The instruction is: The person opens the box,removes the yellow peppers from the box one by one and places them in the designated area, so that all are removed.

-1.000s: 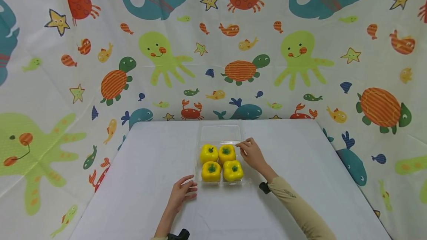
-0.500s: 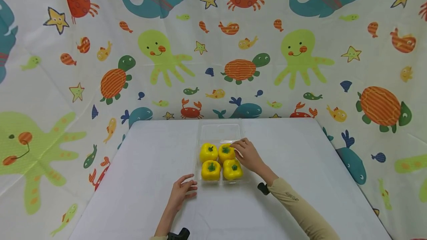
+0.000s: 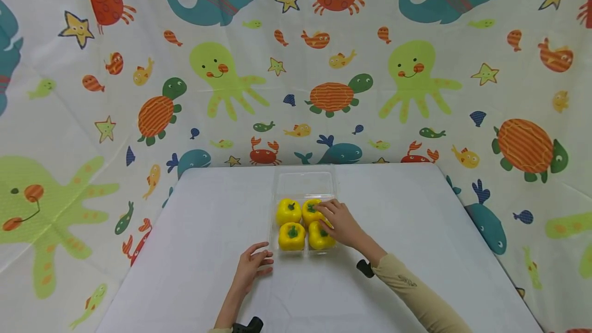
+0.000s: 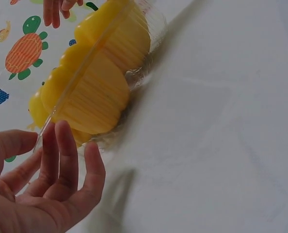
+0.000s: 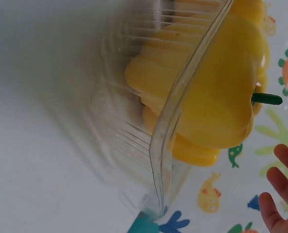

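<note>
A clear plastic clamshell box holds several yellow bell peppers, stems up. My right hand is over the two right-hand ones, its fingertips overlapping the back-right pepper and the front-right pepper. In the right wrist view, loosely spread fingers show at the edge beside a green stem. At the box's front-left corner, my left hand has relaxed, spread fingers. The left wrist view shows its thumb and fingertips right at the clear rim.
The box's transparent lid lies folded back toward the rear of the white table. Behind the table hangs a cloth printed with sea animals. Dark wrist cameras sit on both wrists.
My right hand has moved left and slightly toward me, from beside the box to over the right-hand peppers. The left hand has stayed at the corner.
</note>
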Demonstrator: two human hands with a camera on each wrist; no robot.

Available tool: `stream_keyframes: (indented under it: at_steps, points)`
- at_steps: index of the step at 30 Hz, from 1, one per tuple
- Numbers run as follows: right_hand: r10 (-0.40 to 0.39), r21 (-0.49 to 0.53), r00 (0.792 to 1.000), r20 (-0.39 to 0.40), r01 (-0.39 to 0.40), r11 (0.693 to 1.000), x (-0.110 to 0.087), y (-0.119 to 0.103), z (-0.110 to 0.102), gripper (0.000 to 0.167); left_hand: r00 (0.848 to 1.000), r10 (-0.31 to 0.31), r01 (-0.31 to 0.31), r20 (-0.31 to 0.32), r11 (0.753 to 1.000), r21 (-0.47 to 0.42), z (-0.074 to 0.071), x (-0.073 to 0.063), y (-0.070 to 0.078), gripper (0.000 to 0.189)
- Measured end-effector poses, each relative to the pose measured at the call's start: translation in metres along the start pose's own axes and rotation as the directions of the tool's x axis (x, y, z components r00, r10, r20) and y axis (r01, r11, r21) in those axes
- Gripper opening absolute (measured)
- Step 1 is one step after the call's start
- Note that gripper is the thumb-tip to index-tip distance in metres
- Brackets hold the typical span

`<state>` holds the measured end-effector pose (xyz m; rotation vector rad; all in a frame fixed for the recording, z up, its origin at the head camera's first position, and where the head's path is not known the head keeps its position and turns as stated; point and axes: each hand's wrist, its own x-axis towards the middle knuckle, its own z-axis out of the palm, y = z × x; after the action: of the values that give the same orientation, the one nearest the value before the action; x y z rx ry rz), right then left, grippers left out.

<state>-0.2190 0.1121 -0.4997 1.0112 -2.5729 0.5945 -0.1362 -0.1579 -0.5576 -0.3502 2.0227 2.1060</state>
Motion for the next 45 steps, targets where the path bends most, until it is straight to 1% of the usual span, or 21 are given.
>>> stream_keyframes:
  at_steps: [8,12,17,24,31,34,39,45]
  points:
    - [0.012,-0.004,0.994,0.106,-0.012,1.0,-0.014,-0.005,0.002,0.04,1.0,0.005,-0.005,-0.003,1.0,0.003,0.0,0.0,0.0,0.039]
    - [0.011,0.004,0.99,0.139,-0.012,1.0,-0.019,-0.006,0.006,0.043,1.0,0.001,-0.001,-0.007,1.0,0.007,0.0,-0.001,0.0,0.04]
    - [0.016,-0.013,0.986,0.169,-0.014,1.0,-0.026,-0.008,0.009,0.042,1.0,-0.015,0.015,-0.015,1.0,0.004,0.0,-0.001,-0.002,0.038]
    - [0.008,-0.058,0.984,0.179,0.003,0.998,-0.033,-0.01,0.01,0.045,1.0,-0.018,0.018,0.001,1.0,-0.015,0.0,-0.001,-0.005,0.038]
    - [0.026,-0.038,0.979,0.201,-0.018,0.999,-0.039,-0.009,0.015,0.054,1.0,-0.013,0.013,0.0,1.0,-0.006,0.001,-0.002,-0.005,0.038]
    - [0.02,-0.064,0.98,0.197,-0.007,0.998,-0.04,-0.008,0.018,0.059,1.0,-0.008,0.008,0.003,1.0,-0.008,0.001,-0.002,-0.004,0.038]
    - [0.002,-0.121,0.985,0.174,0.02,0.992,-0.041,-0.006,0.021,0.06,1.0,-0.004,0.004,0.005,1.0,-0.007,0.001,-0.001,-0.002,0.037]
    - [0.014,-0.125,0.985,0.171,0.008,0.992,-0.039,-0.004,0.022,0.063,1.0,0.002,-0.002,0.005,1.0,-0.003,0.001,0.0,-0.001,0.036]
